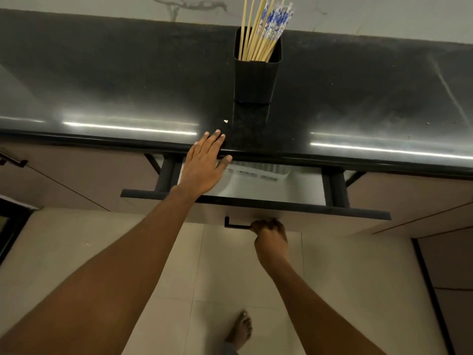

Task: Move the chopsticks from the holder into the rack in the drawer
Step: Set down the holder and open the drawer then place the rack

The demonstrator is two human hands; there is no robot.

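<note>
A black square holder (pixel 256 78) stands on the dark countertop (pixel 102 85), filled with several bamboo chopsticks (pixel 266 24) whose tops are blue and white. Below the counter edge a drawer (pixel 281 207) is pulled partly out, and a white rack (pixel 256 175) shows inside it under the counter lip. My right hand (pixel 271 237) is closed around the drawer's black handle (pixel 235 225). My left hand (pixel 204 165) is flat and open above the drawer's left part, its fingertips reaching over the counter's front edge, well short of the holder.
Cabinet fronts (pixel 64 180) flank the drawer on both sides. A small pale crumb (pixel 225 121) lies on the counter near my left fingertips. Beige floor tiles (pixel 230 278) lie below, and a bare foot (pixel 240 329) stands under the drawer.
</note>
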